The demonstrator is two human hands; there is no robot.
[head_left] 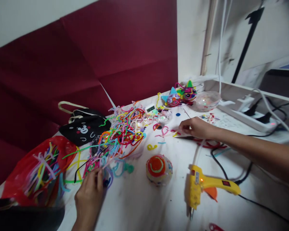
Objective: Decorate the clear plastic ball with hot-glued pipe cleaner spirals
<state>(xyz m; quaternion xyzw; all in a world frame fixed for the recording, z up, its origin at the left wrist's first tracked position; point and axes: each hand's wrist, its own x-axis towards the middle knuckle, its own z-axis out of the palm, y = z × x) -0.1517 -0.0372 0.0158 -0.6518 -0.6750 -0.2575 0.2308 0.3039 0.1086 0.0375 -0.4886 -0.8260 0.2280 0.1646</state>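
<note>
My left hand (pixel 89 189) is at the front left edge of a tangled pile of coloured fuzzy stems (pixel 125 128), its fingers curled together; what they hold, if anything, is too small to tell. Farther right, my right hand (pixel 195 127) is low over the table, thumb and fingers bent toward each other near small coloured pieces and a dark pointed blade (pixel 184 138). Whether a piece is in its fingers is unclear. Between the hands, nearer me, sits a round clear ball (pixel 159 170) with an orange and green spiral on top.
A yellow glue gun (pixel 195 189) stands nozzle down at front right, its black cable trailing right. A red bag of stems (pixel 43 173) and a black pouch (pixel 82 128) lie left. Behind are decorated figures (pixel 173 98), a clear bowl (pixel 207 100) and a power strip (pixel 250 115).
</note>
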